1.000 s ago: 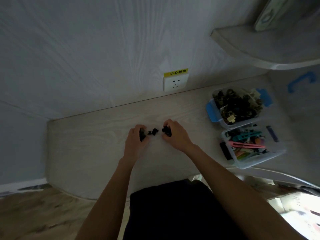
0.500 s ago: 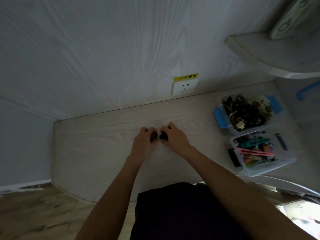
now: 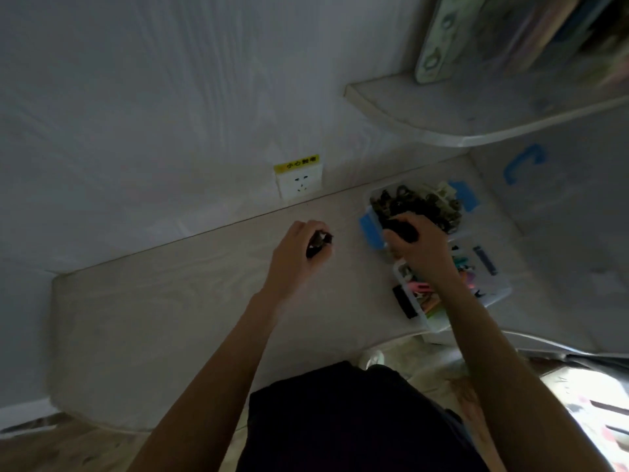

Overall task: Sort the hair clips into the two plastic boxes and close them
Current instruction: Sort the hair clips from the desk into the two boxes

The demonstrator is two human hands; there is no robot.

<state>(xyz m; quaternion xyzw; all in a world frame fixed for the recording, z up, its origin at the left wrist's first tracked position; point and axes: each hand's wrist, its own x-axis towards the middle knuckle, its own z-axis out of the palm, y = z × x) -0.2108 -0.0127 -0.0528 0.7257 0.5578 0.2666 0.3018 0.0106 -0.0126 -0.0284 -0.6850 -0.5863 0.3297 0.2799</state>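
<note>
far box (image 3: 369,199) behind near box (image 3: 500,294) | both right on desk (image 3: 170,318)

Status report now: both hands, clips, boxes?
Left hand grips black clips over desk. Right hand holds black clips at dark-clip box. Both boxes open. Nothing blocking.

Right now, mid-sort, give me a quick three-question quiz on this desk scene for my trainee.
1. True or false: the right hand holds dark clips at the box with blue latches.
2. What does the left hand hold?
3. Which box holds the colourful clips: A the nearer box, B the farther one?

Key: 1 true. 2 dark clips, above the desk. 3 A.
</note>
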